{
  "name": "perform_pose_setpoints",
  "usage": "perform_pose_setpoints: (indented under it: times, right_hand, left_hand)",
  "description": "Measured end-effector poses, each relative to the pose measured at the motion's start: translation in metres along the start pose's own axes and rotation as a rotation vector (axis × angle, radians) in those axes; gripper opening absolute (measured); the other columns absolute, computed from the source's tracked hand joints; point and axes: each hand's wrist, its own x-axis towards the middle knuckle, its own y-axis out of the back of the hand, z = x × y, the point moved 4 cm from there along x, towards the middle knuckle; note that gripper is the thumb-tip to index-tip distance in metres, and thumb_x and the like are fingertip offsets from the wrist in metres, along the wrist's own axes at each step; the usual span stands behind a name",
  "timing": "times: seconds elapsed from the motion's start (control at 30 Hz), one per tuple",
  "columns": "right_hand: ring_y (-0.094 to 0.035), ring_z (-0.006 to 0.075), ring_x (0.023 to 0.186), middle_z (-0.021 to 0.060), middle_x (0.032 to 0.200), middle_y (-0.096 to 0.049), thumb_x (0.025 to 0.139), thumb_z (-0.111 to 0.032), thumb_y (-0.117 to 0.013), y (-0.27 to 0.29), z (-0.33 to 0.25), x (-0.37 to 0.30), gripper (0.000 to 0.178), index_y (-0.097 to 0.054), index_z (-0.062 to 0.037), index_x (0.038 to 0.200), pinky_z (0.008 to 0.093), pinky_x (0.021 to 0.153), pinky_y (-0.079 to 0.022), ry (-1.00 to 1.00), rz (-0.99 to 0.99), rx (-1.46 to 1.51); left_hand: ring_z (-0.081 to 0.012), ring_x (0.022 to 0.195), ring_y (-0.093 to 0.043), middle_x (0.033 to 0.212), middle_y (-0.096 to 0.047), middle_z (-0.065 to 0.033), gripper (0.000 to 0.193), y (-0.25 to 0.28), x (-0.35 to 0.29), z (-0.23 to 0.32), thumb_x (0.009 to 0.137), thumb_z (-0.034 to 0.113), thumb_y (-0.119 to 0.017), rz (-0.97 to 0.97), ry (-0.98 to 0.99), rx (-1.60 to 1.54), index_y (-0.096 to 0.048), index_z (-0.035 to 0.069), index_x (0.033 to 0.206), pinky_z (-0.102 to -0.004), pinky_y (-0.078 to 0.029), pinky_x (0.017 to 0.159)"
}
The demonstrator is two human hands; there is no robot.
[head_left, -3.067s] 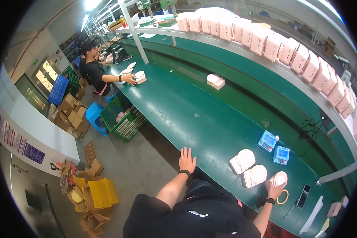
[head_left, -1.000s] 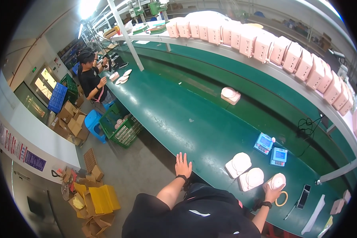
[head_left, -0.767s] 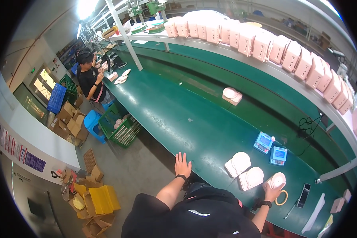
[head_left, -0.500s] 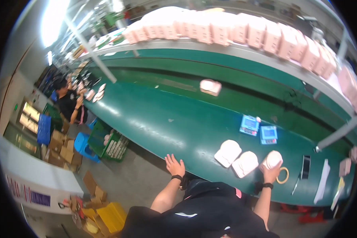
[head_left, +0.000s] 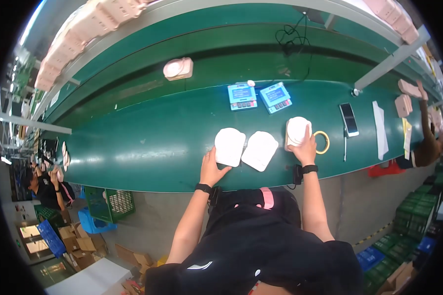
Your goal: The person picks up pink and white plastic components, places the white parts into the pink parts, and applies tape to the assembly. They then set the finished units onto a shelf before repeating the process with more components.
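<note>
Three pale, rounded plastic casings lie in a row near the front edge of the green workbench [head_left: 172, 167]. My left hand [head_left: 212, 169] is at the lower left corner of the left casing [head_left: 230, 146], fingers along its side and thumb apart below it. The middle casing [head_left: 261, 151] lies untouched between my hands. My right hand [head_left: 305, 149] grips the right casing [head_left: 297, 129], which has a round disc on top and pinkish sides. A yellow tape ring [head_left: 322, 142] lies just right of that hand.
Two blue boxes with screens [head_left: 242, 96] stand behind the casings. Farther right lie a phone [head_left: 349, 119] and a white strip [head_left: 380, 130]. Another pink casing [head_left: 178, 69] sits at the back. Co-workers are at both ends; a green crate [head_left: 114, 204] stands on the floor.
My left hand has come from the bench's front edge to the left casing. My right hand stays on the right casing. The view has swung to the right.
</note>
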Motion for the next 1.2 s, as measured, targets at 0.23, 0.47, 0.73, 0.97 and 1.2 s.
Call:
perform_pose_setpoints:
  times: [0.23, 0.47, 0.73, 0.97, 1.2]
  right_hand:
    - [-0.048, 0.0407, 0.109, 0.022, 0.132, -0.037, 0.056, -0.026, -0.081, -0.001, -0.009, -0.008, 0.102, -0.028, -0.0165, 0.143, 0.0431, 0.093, -0.042, -0.066, 0.183, -0.247]
    - [-0.055, 0.0287, 0.103, 0.0167, 0.122, -0.05, 0.065, -0.015, -0.076, 0.002, 0.033, 0.08, 0.085, -0.033, -0.0042, 0.138, 0.0356, 0.086, -0.046, -0.002, 0.127, 0.758]
    - [-0.059, 0.0186, 0.088, 0.008, 0.098, -0.06, 0.079, -0.022, -0.064, 0.02, 0.034, 0.314, 0.044, -0.05, -0.0024, 0.115, 0.0321, 0.078, -0.048, -0.135, -0.13, 1.397]
    - [-0.058, 0.0208, 0.096, 0.0103, 0.109, -0.06, 0.08, -0.019, -0.063, -0.037, 0.057, 0.457, 0.049, -0.052, 0.0016, 0.122, 0.0314, 0.085, -0.045, -0.073, 0.0, 1.398]
    - [-0.053, 0.0242, 0.109, 0.0174, 0.122, -0.056, 0.087, -0.026, -0.06, -0.015, 0.077, 0.449, 0.053, -0.048, 0.0043, 0.128, 0.0336, 0.094, -0.04, -0.184, 0.466, 1.043]
  left_hand:
    - [-0.0351, 0.101, -0.052, 0.111, -0.053, -0.0178, 0.093, -0.015, 0.018, 0.021, 0.057, 0.025, -0.085, -0.094, -0.058, 0.048, -0.036, 0.0, 0.131, -0.042, -0.045, 0.086]
    - [-0.0329, 0.096, -0.056, 0.111, -0.054, -0.0167, 0.109, -0.015, 0.044, 0.014, 0.054, 0.026, -0.087, -0.278, 0.008, -0.137, -0.026, 0.002, 0.141, -0.0418, -0.048, 0.082]
    - [-0.0378, 0.107, -0.054, 0.122, -0.05, -0.0189, 0.12, 0.002, 0.062, 0.017, 0.053, 0.038, -0.087, -0.436, 0.025, 0.042, -0.018, 0.003, 0.145, -0.0413, -0.047, 0.088]
    - [-0.031, 0.096, -0.058, 0.103, -0.059, -0.0158, 0.098, 0.013, 0.076, 0.01, 0.068, 0.046, -0.077, -0.677, 0.221, -0.202, -0.028, 0.003, 0.142, -0.036, -0.047, 0.085]
    - [-0.0295, 0.101, -0.054, 0.11, -0.056, -0.0177, 0.092, 0.047, 0.215, -0.054, 0.073, 0.043, -0.075, 0.003, 0.367, -0.198, -0.03, -0.003, 0.138, -0.0372, -0.044, 0.088]
